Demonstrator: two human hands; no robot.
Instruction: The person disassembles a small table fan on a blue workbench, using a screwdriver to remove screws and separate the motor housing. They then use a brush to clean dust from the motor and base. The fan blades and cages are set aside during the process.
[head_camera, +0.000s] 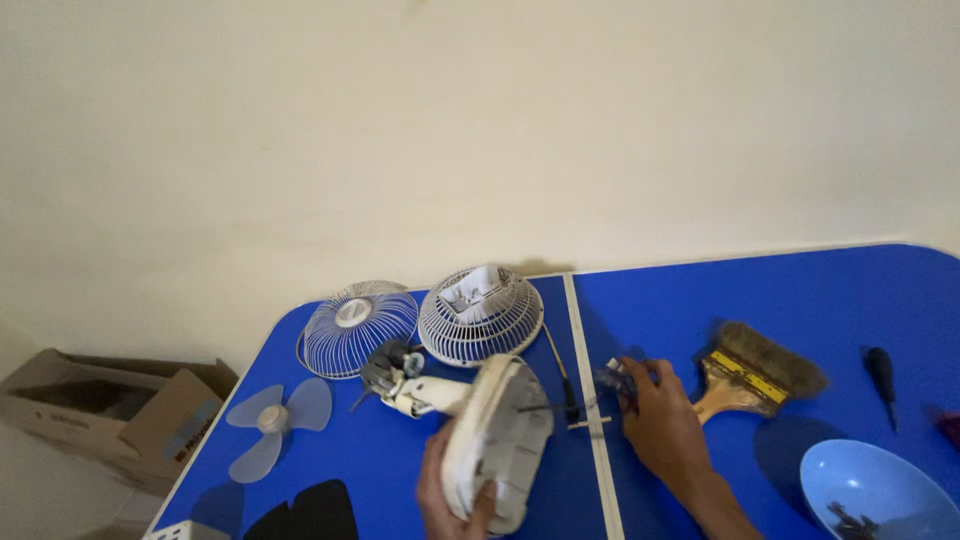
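My left hand (450, 492) grips a white oval fan base (492, 440) from below, tilted on its edge above the blue table (800, 300). A white neck leads from the base to a small grey motor (385, 368). My right hand (662, 425) rests on the table to the right of the base and pinches thin wires with a small connector (615, 376). Two white wire fan grilles (357, 327) (480, 314) lie flat behind the base. A pale translucent three-blade fan propeller (270, 420) lies at the table's left edge.
A wide wooden-handled brush (752, 373) lies right of my right hand. A dark-handled screwdriver (882, 380) sits further right. A light blue bowl (880, 490) with small dark parts stands at the front right. A cardboard box (110, 410) is on the floor at left. A pale wall rises behind.
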